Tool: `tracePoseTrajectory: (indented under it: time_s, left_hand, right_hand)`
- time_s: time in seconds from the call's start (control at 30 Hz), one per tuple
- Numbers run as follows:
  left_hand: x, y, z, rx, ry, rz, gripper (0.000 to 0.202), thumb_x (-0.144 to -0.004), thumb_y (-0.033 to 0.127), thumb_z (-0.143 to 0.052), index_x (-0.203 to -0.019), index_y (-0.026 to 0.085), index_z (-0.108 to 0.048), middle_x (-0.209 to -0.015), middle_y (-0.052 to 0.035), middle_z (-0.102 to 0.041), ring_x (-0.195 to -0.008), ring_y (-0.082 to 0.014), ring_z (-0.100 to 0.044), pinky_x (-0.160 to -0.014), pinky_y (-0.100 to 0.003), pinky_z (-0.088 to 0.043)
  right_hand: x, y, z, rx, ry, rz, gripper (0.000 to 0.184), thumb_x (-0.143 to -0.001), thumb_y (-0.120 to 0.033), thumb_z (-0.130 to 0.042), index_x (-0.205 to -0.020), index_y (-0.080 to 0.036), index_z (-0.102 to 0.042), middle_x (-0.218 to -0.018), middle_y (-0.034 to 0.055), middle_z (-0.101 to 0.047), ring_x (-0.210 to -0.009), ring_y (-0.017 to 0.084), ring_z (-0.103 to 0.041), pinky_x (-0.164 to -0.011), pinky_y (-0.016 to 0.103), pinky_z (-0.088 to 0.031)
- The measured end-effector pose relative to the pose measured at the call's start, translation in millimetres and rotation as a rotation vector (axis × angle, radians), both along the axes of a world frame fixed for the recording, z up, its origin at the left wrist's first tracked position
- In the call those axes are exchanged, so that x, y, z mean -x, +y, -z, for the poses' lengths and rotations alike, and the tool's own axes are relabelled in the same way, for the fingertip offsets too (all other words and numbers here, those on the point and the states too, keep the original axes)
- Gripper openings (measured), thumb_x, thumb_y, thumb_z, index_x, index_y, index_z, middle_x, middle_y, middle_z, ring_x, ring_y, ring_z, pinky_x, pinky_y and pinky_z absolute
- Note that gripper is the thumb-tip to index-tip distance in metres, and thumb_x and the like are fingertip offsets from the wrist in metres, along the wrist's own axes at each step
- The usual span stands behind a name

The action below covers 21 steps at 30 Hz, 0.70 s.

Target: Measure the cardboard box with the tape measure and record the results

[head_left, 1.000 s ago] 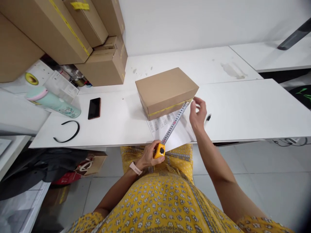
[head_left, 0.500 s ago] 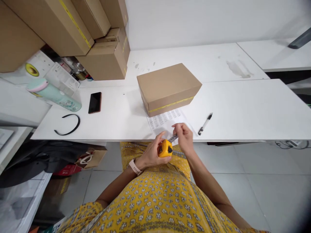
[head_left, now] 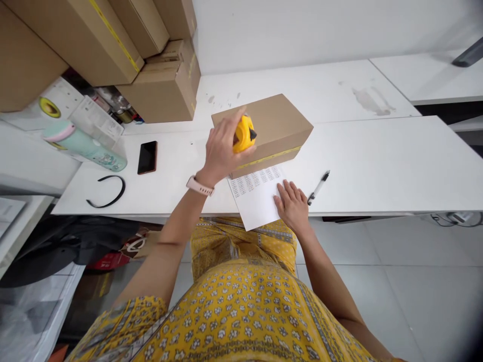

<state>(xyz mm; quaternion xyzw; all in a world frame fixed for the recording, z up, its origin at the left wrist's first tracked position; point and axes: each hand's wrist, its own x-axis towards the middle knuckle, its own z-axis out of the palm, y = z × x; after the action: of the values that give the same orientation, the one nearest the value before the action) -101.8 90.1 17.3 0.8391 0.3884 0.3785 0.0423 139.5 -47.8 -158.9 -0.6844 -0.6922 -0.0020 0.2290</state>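
A yellow tape measure (head_left: 245,134) is in the grip of my left hand (head_left: 222,146), held over the left part of a closed cardboard box (head_left: 279,120). No blade shows out of its case. The box sits on the white desk with a yellow strip along its front side. Under the box's front edge lies a printed paper sheet (head_left: 258,201), its near corner sticking out past the desk edge. My right hand (head_left: 292,203) rests flat on the sheet's right side, fingers spread. Close beside it on the right lies a pen (head_left: 319,187).
A phone (head_left: 147,157), a black headband (head_left: 113,191) and a mint-green bottle (head_left: 85,146) lie on the desk's left part. Stacked cardboard boxes (head_left: 162,93) stand at the back left. The desk's front edge (head_left: 358,212) runs close to my body.
My left hand has carried the tape measure up and forward to the box. My right hand has let go of the blade, which is now out of sight, and lies on the paper.
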Motion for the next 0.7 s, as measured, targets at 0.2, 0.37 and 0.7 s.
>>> tracePoseTrajectory:
  time_s: [0.2,0.37,0.7]
  left_hand:
    - [-29.8,68.6,33.2,0.007,0.122,0.064,0.052,-0.107,0.045,-0.043,-0.149,0.016,-0.049,-0.158,-0.0144,-0.045,-0.15,-0.0365,-0.038,-0.122,-0.066,-0.026]
    - [-24.4,50.3,30.4,-0.077,0.033,-0.014,0.05,-0.106,0.049,-0.044,-0.146,0.02,-0.053,-0.159,-0.0132,-0.045,-0.152,-0.0343,-0.036,-0.125,-0.063,-0.02]
    - [-17.2,-164.0,137.7,0.252,0.294,0.12,0.059,-0.096,0.041,-0.061,-0.144,0.008,-0.05,-0.152,-0.0235,-0.055,-0.148,-0.0367,-0.047,-0.119,-0.057,-0.041]
  right_hand:
    - [32.6,-30.0,-4.2,-0.018,0.099,0.114,0.048,-0.105,-0.038,-0.043,-0.147,-0.02,-0.056,-0.158,0.016,-0.053,-0.15,0.034,-0.043,-0.12,0.057,-0.032]
    - [7.8,-29.4,-20.2,-0.05,0.174,0.237,0.041,-0.101,-0.044,-0.048,-0.127,-0.02,-0.068,-0.139,0.0168,-0.067,-0.128,0.037,-0.058,-0.108,0.058,-0.041]
    - [-82.1,37.2,-36.6,0.304,0.109,0.582,0.052,-0.098,-0.035,-0.052,-0.143,-0.011,-0.056,-0.116,0.0282,-0.067,-0.105,0.039,-0.069,-0.089,0.056,-0.05]
